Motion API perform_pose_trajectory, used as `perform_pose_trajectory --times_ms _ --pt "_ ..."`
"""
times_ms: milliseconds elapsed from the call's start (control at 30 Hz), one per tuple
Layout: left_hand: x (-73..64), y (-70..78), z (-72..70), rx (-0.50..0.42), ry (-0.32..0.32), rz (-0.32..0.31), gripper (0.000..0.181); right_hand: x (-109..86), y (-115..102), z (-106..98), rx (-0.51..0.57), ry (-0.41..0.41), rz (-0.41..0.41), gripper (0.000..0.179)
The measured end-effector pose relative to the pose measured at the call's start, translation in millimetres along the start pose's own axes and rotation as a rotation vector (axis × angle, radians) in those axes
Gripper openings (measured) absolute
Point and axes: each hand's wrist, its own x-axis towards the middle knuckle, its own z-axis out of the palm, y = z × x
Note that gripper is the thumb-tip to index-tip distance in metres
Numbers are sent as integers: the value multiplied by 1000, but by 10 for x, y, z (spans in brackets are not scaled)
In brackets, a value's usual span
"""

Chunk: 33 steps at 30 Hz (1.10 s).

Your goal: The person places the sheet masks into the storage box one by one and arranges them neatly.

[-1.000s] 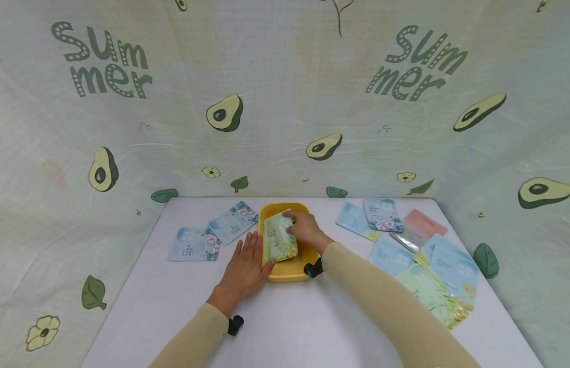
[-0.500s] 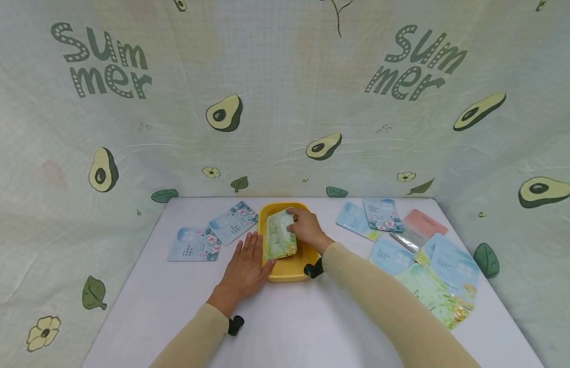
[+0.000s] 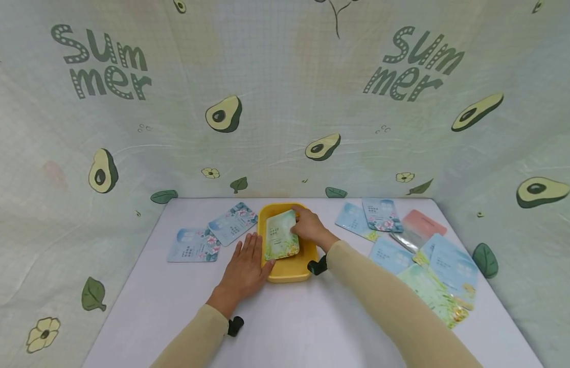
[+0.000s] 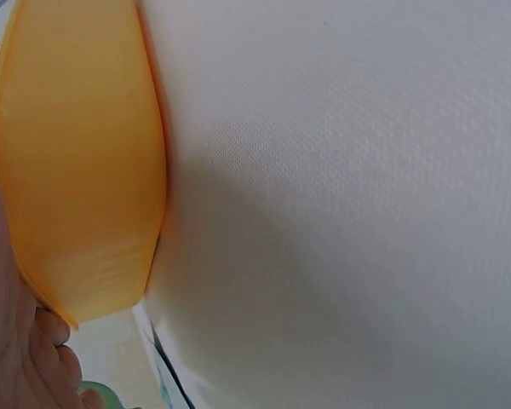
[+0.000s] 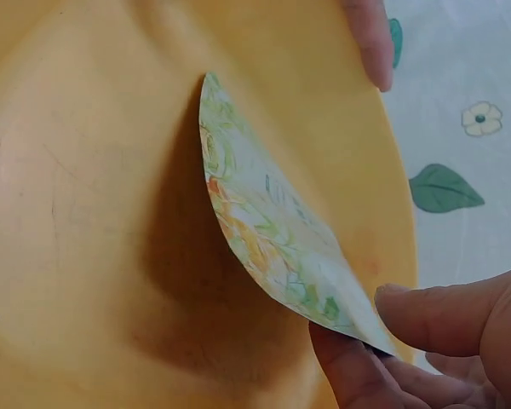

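A yellow plastic tray [image 3: 290,279] sits at the middle of the table's far half. Inside it, a green sheet mask packet [image 3: 279,236] with a grassy print leans up at a tilt. My right hand [image 3: 309,227] pinches its right edge between thumb and fingers, and the right wrist view has the packet [image 5: 268,234] bowed above the tray floor. My left hand [image 3: 244,270] lies along the tray's left rim with its fingers straight. The left wrist view catches the hand's fingers [image 4: 55,362] beside the yellow tray wall [image 4: 81,162].
Two blue floral packets [image 3: 194,246] lie left of the tray. To the right spread several more: a blue one with flowers [image 3: 382,214], a pink and silver one [image 3: 424,225], blue ones [image 3: 455,268] and a green one [image 3: 429,291]. A printed cloth [image 3: 275,102] hangs behind the table.
My right hand has shifted slightly right, and the green sheet mask packet has moved a little right inside the tray with it. The left hand has stayed at the tray's rim.
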Motion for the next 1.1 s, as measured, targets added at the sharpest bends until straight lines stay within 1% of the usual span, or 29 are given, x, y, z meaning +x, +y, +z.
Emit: perform_pose_trajectory --times_ms 267,433,533,633,700,767,867,967,1100 --pt "-16 8 -22 -5 -17 -13 88 -55 -3 -66 -44 15 -5 73" --pt "-18 10 -25 -2 -13 -11 88 -102 -2 -128 -89 44 4 65" --pt "-19 19 -26 0 -5 -11 88 -137 43 -175 -74 89 -13 58" --pt "-17 27 -20 3 2 -12 88 -193 122 -229 -72 170 -63 52" --pt "-14 33 -20 -1 3 -12 88 -241 200 -279 -99 231 -105 51" --pt "-14 38 -22 -4 4 -13 88 -282 305 -345 -154 281 -136 51" --pt "-15 43 -30 -6 0 -18 88 -339 508 -474 -238 313 -143 54" --pt "-16 43 -32 -8 0 -19 88 -383 771 -600 -332 302 -114 60" --pt "-14 40 -26 -11 -3 -15 88 -485 1139 -723 -456 245 -78 68"
